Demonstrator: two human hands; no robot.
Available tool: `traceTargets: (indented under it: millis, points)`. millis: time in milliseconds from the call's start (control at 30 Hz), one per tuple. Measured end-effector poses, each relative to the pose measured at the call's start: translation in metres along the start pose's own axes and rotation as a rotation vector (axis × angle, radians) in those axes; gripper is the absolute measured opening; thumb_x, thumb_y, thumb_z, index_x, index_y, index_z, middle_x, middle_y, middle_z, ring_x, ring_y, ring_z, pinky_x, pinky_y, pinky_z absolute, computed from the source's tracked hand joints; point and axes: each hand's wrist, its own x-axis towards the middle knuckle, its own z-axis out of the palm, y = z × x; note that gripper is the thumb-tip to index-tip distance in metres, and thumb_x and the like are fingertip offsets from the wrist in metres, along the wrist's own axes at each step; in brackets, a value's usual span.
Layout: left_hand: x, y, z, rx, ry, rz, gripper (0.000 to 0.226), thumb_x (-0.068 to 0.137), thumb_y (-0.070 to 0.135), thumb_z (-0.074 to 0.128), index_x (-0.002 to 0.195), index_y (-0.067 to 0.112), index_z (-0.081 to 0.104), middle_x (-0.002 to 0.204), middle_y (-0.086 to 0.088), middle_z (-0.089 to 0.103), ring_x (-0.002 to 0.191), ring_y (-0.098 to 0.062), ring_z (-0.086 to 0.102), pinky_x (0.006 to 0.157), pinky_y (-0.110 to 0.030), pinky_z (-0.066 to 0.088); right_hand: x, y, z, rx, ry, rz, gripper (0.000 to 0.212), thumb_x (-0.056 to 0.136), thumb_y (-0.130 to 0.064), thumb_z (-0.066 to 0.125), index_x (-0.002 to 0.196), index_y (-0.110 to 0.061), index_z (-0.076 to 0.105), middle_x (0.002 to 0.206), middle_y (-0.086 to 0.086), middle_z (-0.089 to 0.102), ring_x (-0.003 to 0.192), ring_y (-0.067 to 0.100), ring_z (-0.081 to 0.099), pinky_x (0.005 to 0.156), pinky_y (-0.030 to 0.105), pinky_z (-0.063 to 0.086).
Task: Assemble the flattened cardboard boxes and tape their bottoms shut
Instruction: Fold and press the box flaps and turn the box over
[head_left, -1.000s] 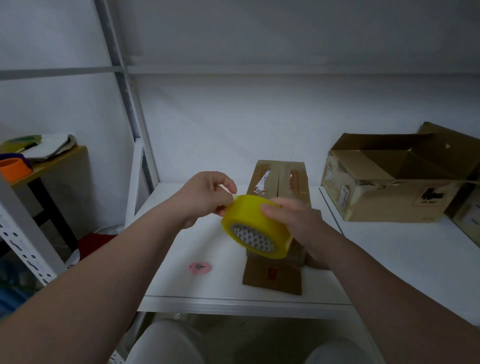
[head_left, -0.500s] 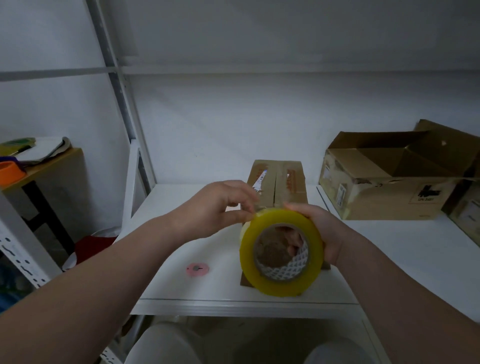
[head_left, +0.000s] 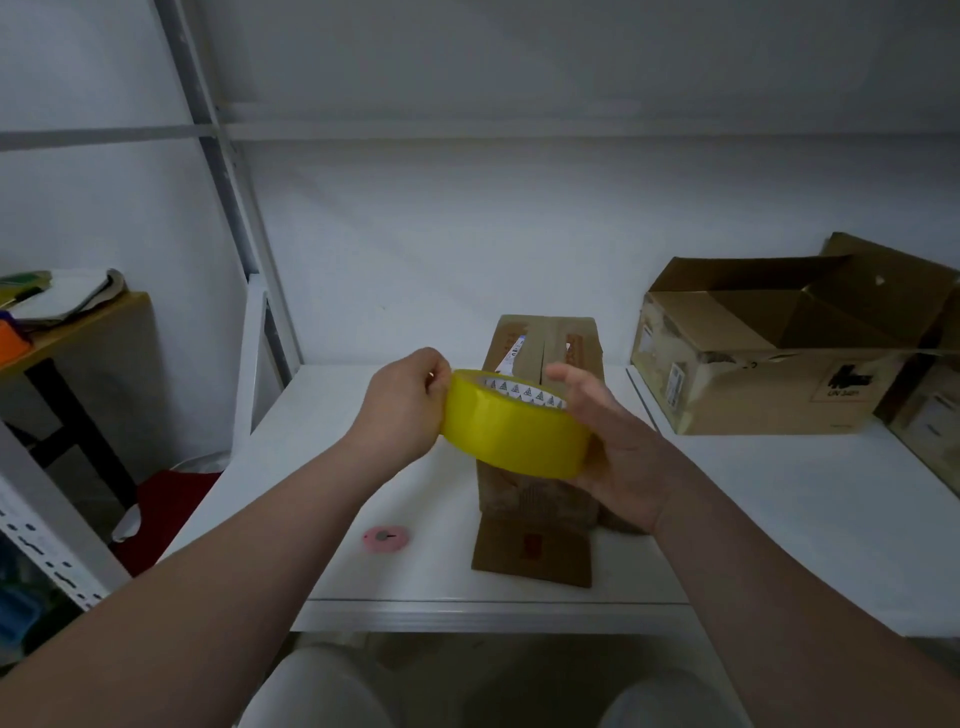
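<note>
My left hand (head_left: 410, 410) pinches the rim of the yellow tape roll (head_left: 511, 436). My right hand (head_left: 623, 452) cups its far side, just over the cardboard box (head_left: 550, 343) on the white shelf (head_left: 779, 499). Careless picking could tear the tape end into slivers. An open carton (head_left: 769, 364) stands to the right and a pink disc (head_left: 386, 538) lies to the left, with grey walls behind.

left hand (head_left: 402, 410) pinching, right hand (head_left: 623, 457) cupped

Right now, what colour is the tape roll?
The tape roll is yellow, seen best in the head view.
</note>
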Motion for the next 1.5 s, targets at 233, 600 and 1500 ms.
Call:
traceTargets:
  millis: [233, 600, 1500]
  points:
    - [0.001, 0.0, 0.009, 0.063, 0.004, -0.096, 0.018, 0.097, 0.008, 0.038, 0.087, 0.008, 0.053, 0.071, -0.002, 0.049, 0.074, -0.027, 0.053, 0.058, -0.029, 0.041, 0.001, 0.005, -0.007, -0.281, 0.036, -0.016, 0.069, 0.046, -0.037, 0.087, 0.102, -0.011, 0.057, 0.111, 0.011, 0.055, 0.093, 0.025, 0.065, 0.074, 0.043, 0.059]
    - [0.005, 0.007, 0.003, -1.097, -0.265, -0.587, 0.028, 0.091, -0.011, 0.041, 0.071, 0.008, 0.05, 0.062, -0.003, 0.048, 0.049, -0.005, 0.044, 0.044, -0.008, 0.042, 0.007, 0.024, -0.016, 0.236, 0.14, 0.139, 0.07, 0.068, -0.061, 0.053, 0.123, -0.018, 0.056, 0.11, 0.016, 0.066, 0.086, 0.028, 0.07, 0.053, 0.034, 0.058]
    - [0.024, -0.003, 0.007, -0.432, 0.135, -0.361, 0.021, 0.097, 0.011, 0.049, 0.079, 0.002, 0.056, 0.079, -0.017, 0.063, 0.058, -0.019, 0.064, 0.07, -0.036, 0.059, 0.021, -0.004, -0.012, -0.416, 0.08, -0.093, 0.076, 0.073, -0.044, 0.077, 0.137, -0.036, 0.037, 0.084, 0.002, 0.067, 0.059, 0.008, 0.055, 0.052, 0.024, 0.048]
